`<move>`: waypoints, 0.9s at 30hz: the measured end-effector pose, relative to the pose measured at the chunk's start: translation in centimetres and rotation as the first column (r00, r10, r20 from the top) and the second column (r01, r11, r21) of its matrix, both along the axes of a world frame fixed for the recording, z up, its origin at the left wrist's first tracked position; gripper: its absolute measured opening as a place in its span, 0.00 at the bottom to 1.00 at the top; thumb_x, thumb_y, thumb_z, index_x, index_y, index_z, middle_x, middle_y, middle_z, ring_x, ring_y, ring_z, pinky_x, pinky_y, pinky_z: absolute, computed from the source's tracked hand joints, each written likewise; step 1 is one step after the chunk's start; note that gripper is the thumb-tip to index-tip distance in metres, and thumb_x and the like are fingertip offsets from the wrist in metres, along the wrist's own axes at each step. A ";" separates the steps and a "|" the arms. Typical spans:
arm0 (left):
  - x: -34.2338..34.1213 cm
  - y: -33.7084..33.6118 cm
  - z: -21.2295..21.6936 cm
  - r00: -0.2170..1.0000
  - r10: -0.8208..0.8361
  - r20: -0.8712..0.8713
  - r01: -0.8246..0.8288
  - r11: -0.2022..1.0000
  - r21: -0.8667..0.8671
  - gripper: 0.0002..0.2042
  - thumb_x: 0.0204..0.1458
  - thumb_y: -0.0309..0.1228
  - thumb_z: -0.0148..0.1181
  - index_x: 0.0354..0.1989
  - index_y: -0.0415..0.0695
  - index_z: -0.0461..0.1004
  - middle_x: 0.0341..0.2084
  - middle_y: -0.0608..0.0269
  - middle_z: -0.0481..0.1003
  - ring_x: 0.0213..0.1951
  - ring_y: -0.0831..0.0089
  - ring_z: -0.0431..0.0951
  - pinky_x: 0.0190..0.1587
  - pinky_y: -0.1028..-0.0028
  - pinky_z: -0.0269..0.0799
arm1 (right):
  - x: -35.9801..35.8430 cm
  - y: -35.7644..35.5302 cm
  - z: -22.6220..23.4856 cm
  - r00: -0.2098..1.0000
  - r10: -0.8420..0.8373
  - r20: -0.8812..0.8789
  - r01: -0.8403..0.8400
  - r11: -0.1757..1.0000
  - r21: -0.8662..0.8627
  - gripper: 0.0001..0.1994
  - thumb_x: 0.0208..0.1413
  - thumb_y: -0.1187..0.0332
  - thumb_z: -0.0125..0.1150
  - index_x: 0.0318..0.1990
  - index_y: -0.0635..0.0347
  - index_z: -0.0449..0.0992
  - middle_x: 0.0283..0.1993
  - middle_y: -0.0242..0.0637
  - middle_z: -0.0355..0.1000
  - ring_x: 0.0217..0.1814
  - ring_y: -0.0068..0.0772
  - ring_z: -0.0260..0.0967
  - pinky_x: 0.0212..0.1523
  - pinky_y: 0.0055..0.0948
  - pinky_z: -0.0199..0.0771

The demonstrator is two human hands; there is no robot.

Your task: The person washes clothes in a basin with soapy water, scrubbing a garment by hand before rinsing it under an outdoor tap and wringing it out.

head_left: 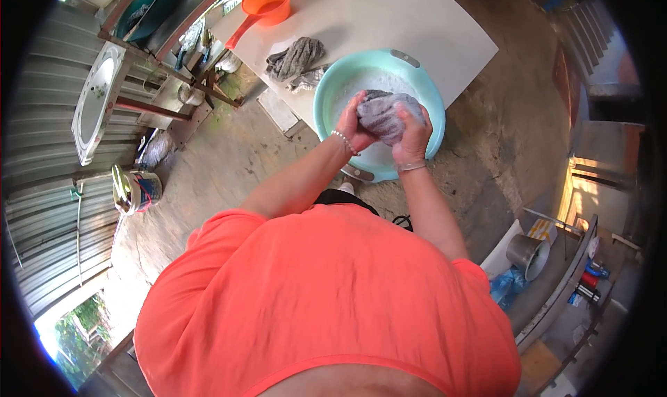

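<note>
A bunched grey cloth (383, 116) is pressed between my two hands over a light turquoise basin (324, 91). My left hand (353, 124) is closed on the cloth's left side, and my right hand (412, 134) grips it from the right. Whitish sudsy water (381, 79) shows in the basin around the cloth. Its underside and some of my fingertips are hidden. On the pale table, left of the basin, lies a twisted dark grey cloth (297, 58), with a lighter patterned cloth (306, 79) beside it.
An orange dipper (267, 5) with a long handle stands at the table's (417, 18) far left. To the left on the floor is a bucket (142, 191). A metal pot (526, 254) and a blue plastic bag (508, 286) are at the lower right.
</note>
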State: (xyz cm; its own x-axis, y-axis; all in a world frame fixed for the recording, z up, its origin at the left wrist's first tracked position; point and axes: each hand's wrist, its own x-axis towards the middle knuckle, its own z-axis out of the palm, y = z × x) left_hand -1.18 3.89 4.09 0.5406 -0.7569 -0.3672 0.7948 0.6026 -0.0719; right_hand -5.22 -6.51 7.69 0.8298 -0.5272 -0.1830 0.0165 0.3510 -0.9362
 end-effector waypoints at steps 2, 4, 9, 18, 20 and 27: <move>0.3 -0.7 -1.6 0.995 0.104 -0.006 -0.104 0.992 0.074 0.18 0.44 0.40 0.48 0.42 0.44 0.64 0.40 0.56 0.67 0.45 0.63 0.66 0.49 0.62 0.59 | 0.2 -0.7 -1.9 0.998 -0.066 0.010 0.056 0.914 0.402 0.12 0.39 0.71 0.58 0.34 0.62 0.68 0.33 0.34 0.67 0.36 0.29 0.64 0.39 0.27 0.64; 0.1 -1.3 -1.5 0.910 0.213 0.357 -0.359 0.836 0.416 0.17 0.40 0.26 0.53 0.42 0.46 0.64 0.35 0.60 0.70 0.36 0.67 0.71 0.41 0.67 0.66 | -0.3 -1.1 -3.4 0.999 -0.020 0.028 0.005 0.889 0.457 0.13 0.43 0.66 0.55 0.37 0.61 0.67 0.36 0.35 0.66 0.39 0.33 0.63 0.42 0.30 0.64; -0.8 -1.6 1.0 0.661 -0.246 0.709 -0.520 0.531 0.670 0.15 0.31 0.26 0.60 0.32 0.43 0.69 0.32 0.60 0.71 0.34 0.69 0.72 0.35 0.73 0.67 | -0.5 -2.1 -5.9 0.993 0.116 -0.021 -0.070 0.721 0.689 0.17 0.49 0.56 0.45 0.41 0.58 0.65 0.41 0.37 0.65 0.43 0.37 0.62 0.45 0.37 0.62; -2.2 -2.2 2.9 0.028 -0.572 0.820 -0.900 0.342 0.269 0.16 0.29 0.33 0.61 0.32 0.49 0.70 0.39 0.53 0.66 0.39 0.55 0.67 0.40 0.66 0.65 | -0.1 -4.1 -6.1 0.926 0.374 0.057 -0.311 0.666 0.678 0.16 0.52 0.57 0.41 0.41 0.57 0.65 0.39 0.34 0.66 0.41 0.31 0.63 0.44 0.28 0.63; -2.2 -2.2 3.4 -0.136 -0.537 0.833 -0.889 0.437 0.137 0.14 0.30 0.31 0.59 0.31 0.49 0.71 0.40 0.51 0.65 0.39 0.54 0.67 0.40 0.66 0.65 | 0.4 -5.4 -5.9 0.898 0.431 0.081 -0.324 0.527 0.786 0.14 0.52 0.58 0.41 0.40 0.56 0.66 0.38 0.33 0.66 0.39 0.30 0.64 0.42 0.26 0.64; -2.5 -2.0 5.6 -0.456 -0.452 0.766 -0.822 0.544 -0.168 0.07 0.25 0.26 0.56 0.19 0.48 0.68 0.32 0.55 0.66 0.36 0.57 0.67 0.37 0.62 0.64 | 1.6 -6.9 -1.5 0.657 0.746 -0.108 -0.626 0.620 0.473 0.09 0.47 0.67 0.45 0.32 0.60 0.68 0.32 0.33 0.67 0.35 0.28 0.64 0.39 0.24 0.65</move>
State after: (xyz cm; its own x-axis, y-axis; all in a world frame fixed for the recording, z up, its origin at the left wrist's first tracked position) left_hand -3.63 1.92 9.67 0.5008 -0.3970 0.7691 -0.8333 0.0190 0.5525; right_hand -3.58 -13.43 6.18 0.7988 0.3366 -0.4987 -0.6016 0.4580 -0.6545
